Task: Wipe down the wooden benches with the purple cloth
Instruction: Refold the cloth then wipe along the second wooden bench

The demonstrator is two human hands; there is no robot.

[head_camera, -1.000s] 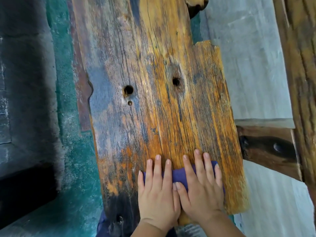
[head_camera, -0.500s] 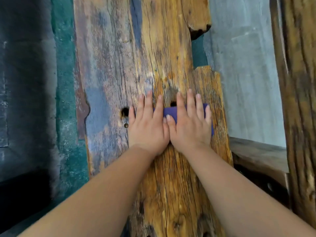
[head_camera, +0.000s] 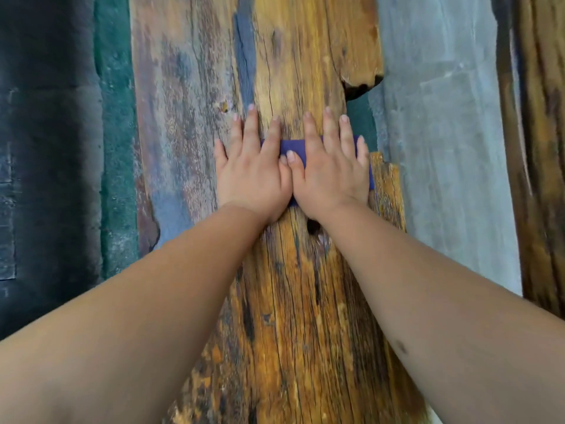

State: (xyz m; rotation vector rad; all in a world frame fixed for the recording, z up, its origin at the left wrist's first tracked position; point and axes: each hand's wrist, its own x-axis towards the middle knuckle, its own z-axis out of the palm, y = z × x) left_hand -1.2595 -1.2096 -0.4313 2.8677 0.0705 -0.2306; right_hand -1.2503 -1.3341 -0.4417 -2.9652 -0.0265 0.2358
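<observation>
Most of the cloth (head_camera: 295, 148) is hidden under the two flat palms; only a purple strip between the fingers, a sliver at the right edge and a bit below the thumbs show, so its full shape cannot be told. The left hand (head_camera: 253, 179) and right hand (head_camera: 331, 175) cover the wood beneath them. Both forearms run out of the frame at the bottom corners and hide a good part of the near surface (head_camera: 293, 316). The surface is cut off at top and bottom. A second timber (head_camera: 538, 148) at the right is blurred and cropped by the edge. The dark area (head_camera: 46, 179) at the left is too dim to make out.
</observation>
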